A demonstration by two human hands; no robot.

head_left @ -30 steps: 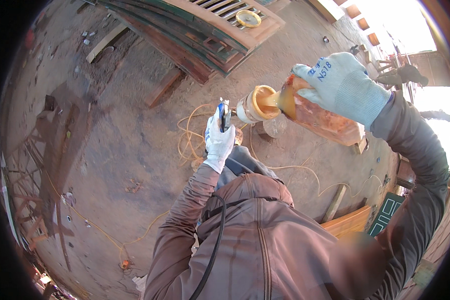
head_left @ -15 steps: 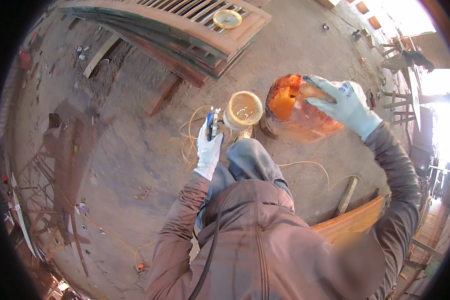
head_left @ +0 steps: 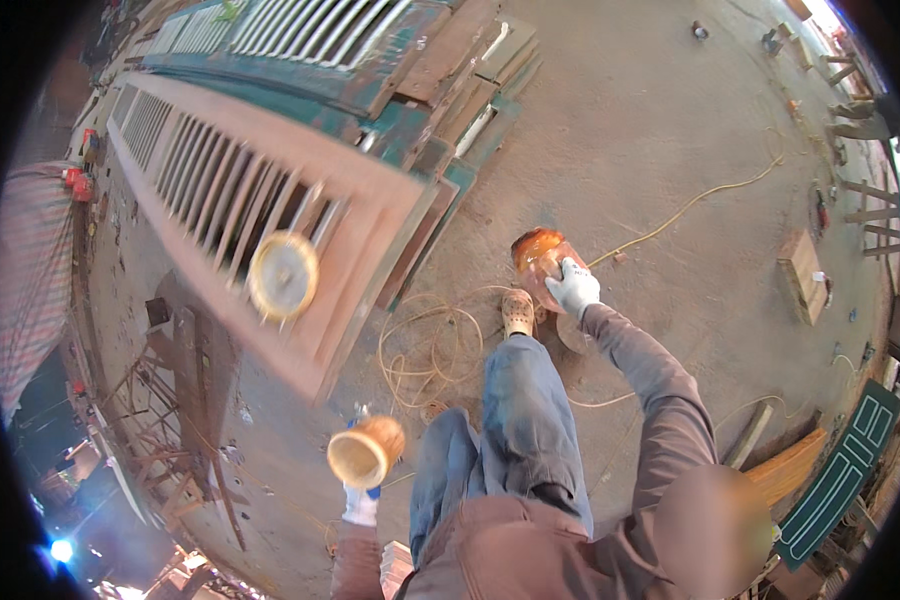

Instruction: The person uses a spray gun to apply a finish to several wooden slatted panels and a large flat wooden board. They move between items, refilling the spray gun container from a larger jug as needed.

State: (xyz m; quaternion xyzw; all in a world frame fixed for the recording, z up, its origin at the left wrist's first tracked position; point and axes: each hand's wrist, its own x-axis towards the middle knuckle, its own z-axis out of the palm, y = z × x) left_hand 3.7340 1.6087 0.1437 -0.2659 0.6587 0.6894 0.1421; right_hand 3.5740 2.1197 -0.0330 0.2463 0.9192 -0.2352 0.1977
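My left hand point(head_left: 360, 505), in a white glove with blue, is low and left of my legs. It grips a spray gun whose body is mostly hidden by its tan, paint-stained open cup point(head_left: 360, 460). The cup is tilted and blurred. My right hand point(head_left: 575, 288), in a white glove, is closed on the edge of a cut-open, orange-stained plastic container point(head_left: 542, 258). The container is in front of my foot, its opening stained orange; whether it rests on the floor I cannot tell. A round yellow-rimmed lid point(head_left: 284, 276) lies on a louvered shutter.
Stacked louvered shutters point(head_left: 370, 230) fill the upper left, the top one brown-pink. A coiled yellow hose point(head_left: 435, 350) lies on the floor by my feet. A wooden block point(head_left: 802, 277) and a dark green panel point(head_left: 840, 475) are at right.
I have turned and now stand beside the shutters. The spray gun and cup have moved down and left, tilting. My right hand has lowered with the container, farther from the camera.
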